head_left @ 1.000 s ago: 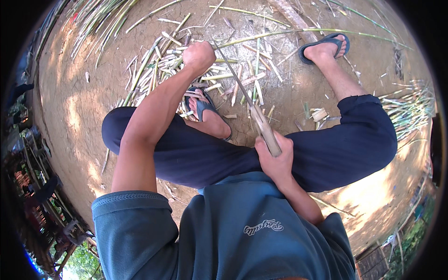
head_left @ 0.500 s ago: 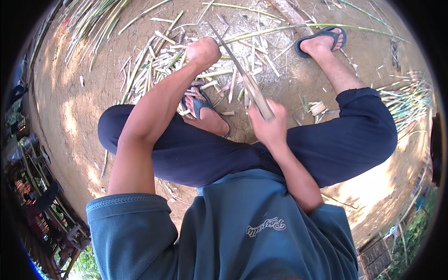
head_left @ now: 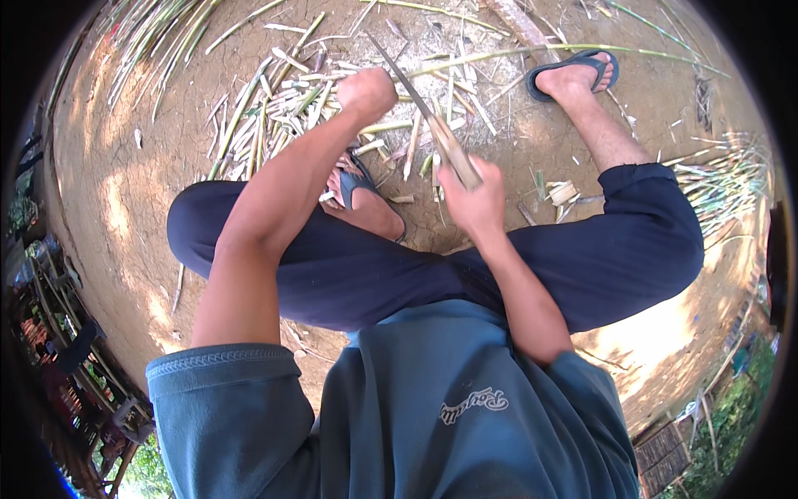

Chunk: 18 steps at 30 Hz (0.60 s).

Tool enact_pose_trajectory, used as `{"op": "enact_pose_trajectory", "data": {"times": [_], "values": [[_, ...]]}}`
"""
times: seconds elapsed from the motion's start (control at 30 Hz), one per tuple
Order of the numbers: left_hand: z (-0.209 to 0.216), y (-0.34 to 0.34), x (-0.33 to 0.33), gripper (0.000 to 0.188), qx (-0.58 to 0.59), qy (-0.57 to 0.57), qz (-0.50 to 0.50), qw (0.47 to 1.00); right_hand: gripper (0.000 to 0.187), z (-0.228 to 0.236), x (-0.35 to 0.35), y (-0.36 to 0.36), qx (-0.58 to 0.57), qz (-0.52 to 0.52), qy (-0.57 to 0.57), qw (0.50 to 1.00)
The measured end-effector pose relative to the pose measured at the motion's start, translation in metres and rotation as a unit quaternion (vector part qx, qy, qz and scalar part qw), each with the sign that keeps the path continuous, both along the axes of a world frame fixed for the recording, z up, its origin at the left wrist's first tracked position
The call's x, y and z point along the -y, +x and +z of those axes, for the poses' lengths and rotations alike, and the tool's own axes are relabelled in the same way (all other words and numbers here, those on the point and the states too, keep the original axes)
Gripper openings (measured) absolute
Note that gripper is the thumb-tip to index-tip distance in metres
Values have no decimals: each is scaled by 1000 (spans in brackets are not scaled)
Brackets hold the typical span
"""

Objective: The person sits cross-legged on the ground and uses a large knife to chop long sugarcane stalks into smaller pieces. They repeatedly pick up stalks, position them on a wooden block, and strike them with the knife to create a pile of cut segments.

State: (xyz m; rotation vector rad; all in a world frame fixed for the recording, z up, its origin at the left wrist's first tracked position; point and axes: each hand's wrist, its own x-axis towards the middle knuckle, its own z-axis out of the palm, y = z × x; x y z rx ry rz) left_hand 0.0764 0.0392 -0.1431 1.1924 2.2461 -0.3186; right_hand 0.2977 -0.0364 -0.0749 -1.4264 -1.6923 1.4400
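My left hand [head_left: 366,93] is closed in a fist above a heap of cut stalk pieces [head_left: 287,104]. A long, thin green stalk [head_left: 499,54] runs from beside that fist toward the far right, seemingly gripped in it; the fingers themselves are turned from view. My right hand [head_left: 475,198] is wrapped around the wooden handle of a long knife [head_left: 449,145]. Its dark, narrow blade points up and left, crossing over the stalk just right of my left fist.
Long uncut stalks [head_left: 179,37] lie at the far left, with another bundle [head_left: 727,187] at the right. My sandalled feet [head_left: 573,76] rest on the dirt ground, one beside the heap. A pale log [head_left: 515,21] lies at the top, and short chunks [head_left: 563,193] sit near my right knee.
My right hand and the knife have moved a little away from my body. The left fist has shifted only slightly, and the stalk lies almost as before.
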Motion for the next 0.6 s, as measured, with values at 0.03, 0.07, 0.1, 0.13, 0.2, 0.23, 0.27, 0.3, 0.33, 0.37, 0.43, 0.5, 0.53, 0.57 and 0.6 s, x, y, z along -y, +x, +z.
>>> {"op": "enact_pose_trajectory", "data": {"times": [0.03,0.07,0.1,0.13,0.2,0.23,0.27,0.3,0.33,0.37,0.43,0.5,0.53,0.57,0.6], "values": [[9,-10,-4,30,15,-6,17,1000,17,-3,-3,-7,-14,1,-25,1000],[3,-3,3,31,21,-18,14,1000,17,-1,7,-2,-2,5,-19,1000],[-4,-3,6,33,23,-23,13,999,16,2,17,4,5,10,-7,1000],[-12,-4,10,33,8,-16,2,1000,16,9,28,14,14,16,5,1000],[-28,-17,8,32,-23,16,3,1000,11,34,54,45,29,-8,-4,1000],[-30,-20,0,31,-24,13,7,1000,8,40,64,58,-12,-27,-33,999],[-34,-20,0,31,-23,-2,13,1000,9,45,59,59,-3,-19,-31,999],[-36,-16,8,31,-17,-26,15,999,10,50,58,57,12,-14,-39,999],[-3,-20,-6,31,-15,-33,3,999,11,43,54,51,12,-10,-30,999],[-18,-36,-5,31,-59,-1,33,998,13,34,48,43,12,-4,-21,1000],[-9,-65,-4,32,-91,13,50,994,16,21,25,34,8,6,-12,1000],[-1,-72,-14,33,-61,5,39,997,18,17,14,30,0,6,-41,999],[-5,-65,-15,34,-43,8,19,999,17,26,21,36,22,33,-29,999],[-13,-50,-7,33,-44,35,18,998,17,32,32,44,32,26,-30,999],[-29,-37,-6,32,-47,27,-3,999,17,36,40,49,41,17,-23,999]]}}
